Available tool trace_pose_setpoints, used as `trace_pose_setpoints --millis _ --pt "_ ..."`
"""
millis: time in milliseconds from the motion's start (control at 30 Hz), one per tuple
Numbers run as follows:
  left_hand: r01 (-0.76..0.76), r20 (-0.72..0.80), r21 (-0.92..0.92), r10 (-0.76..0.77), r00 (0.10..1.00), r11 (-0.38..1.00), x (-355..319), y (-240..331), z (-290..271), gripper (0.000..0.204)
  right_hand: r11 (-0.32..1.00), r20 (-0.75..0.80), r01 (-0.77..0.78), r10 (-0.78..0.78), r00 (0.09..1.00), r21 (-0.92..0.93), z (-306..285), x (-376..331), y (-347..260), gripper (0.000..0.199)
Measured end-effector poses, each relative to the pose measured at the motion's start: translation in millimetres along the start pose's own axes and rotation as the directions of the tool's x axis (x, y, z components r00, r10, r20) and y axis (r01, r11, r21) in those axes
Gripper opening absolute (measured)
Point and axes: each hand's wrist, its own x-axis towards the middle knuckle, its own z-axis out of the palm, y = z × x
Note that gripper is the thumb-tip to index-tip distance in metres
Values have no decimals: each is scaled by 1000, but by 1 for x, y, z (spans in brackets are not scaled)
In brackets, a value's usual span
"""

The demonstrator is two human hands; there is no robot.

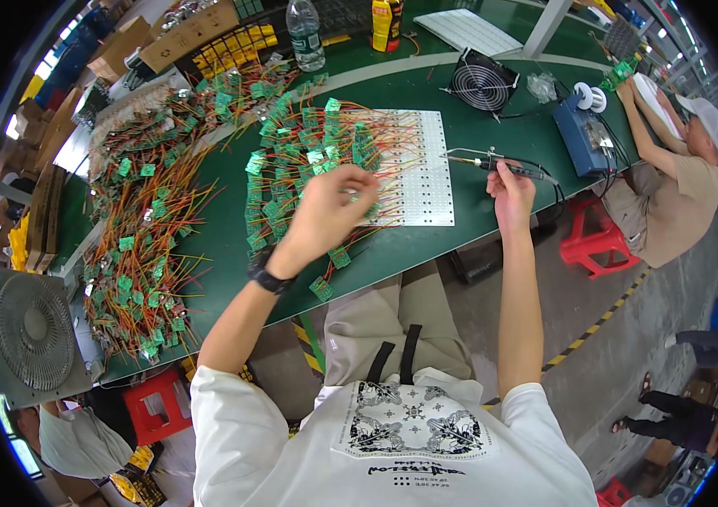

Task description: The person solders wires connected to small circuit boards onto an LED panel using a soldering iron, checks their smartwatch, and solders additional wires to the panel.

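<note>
My right hand (513,196) grips a soldering iron (525,171) with a thin metal guide along it, its tip pointing left at the edge of a white perforated board (436,182). My left hand (333,205), a dark watch on its wrist, hovers over small green circuit boards (278,182). Its fingers are curled together, and whatever they hold is hidden. Red and yellow wires run from these circuit boards onto the white board, in rows. Between the left fingers and the iron's tip lies the wired part of the board.
A large heap of wired circuit boards (135,253) covers the table's left side. Farther back stand a water bottle (305,38), a yellow can (386,25), a small black fan (483,82) and a blue soldering unit (583,135). A person (684,194) sits at the right.
</note>
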Motion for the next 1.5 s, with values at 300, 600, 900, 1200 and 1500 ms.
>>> trace_pose_setpoints --millis 300,600,900,1200,1500 --pt "55 248 -148 -17 969 987 32 -16 41 17 999 -29 3 -4 1000 -37 -2 1 2 20" --pt "-152 135 164 130 982 975 51 -9 36 13 998 -41 -8 6 999 -57 -1 -1 0 23" --pt "32 304 15 -35 952 999 66 11 35 15 997 -75 -3 -3 997 -81 -6 -1 2 20" --pt "-4 247 -264 72 966 965 78 -4 32 19 991 -77 -16 5 997 -135 -3 -2 2 23" --pt "-432 149 622 442 884 654 86 -60 49 12 985 -29 2 -7 1000 -172 1 2 2 22"
